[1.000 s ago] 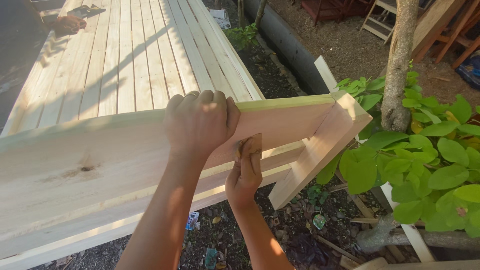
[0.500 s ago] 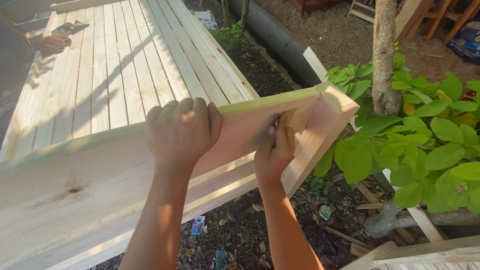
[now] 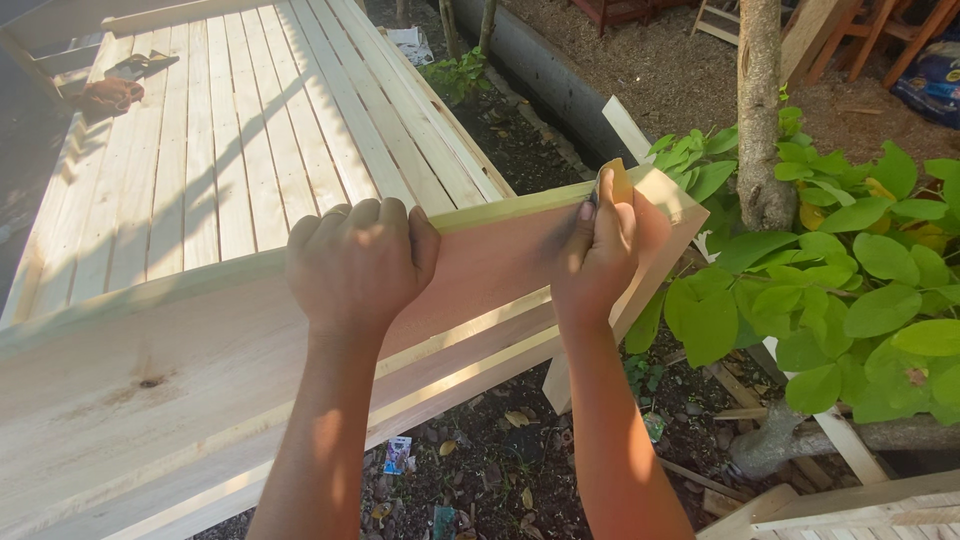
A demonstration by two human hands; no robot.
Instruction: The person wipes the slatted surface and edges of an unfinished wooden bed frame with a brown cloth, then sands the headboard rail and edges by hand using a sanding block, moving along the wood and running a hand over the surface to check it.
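The left hand (image 3: pixel 360 262) clenched over the top edge of a pale, long wooden side board (image 3: pixel 180 370) near the camera. The right hand (image 3: pixel 605 245) pressed a small tan sandpaper piece (image 3: pixel 620 183) against its right end.

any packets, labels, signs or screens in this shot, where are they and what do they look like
small white and blue wrapper: on the dirt below the pale wooden board, flat, rectangular
small green packet scrap: on the ground right of the right forearm, crumpled
dark blue printed bag: top right corner, bulky, partly cut off
No signs or screens.

Left hand (image 3: pixel 360 262) grips board (image 3: pixel 200 360); right hand (image 3: pixel 605 245) presses sandpaper (image 3: pixel 620 182).
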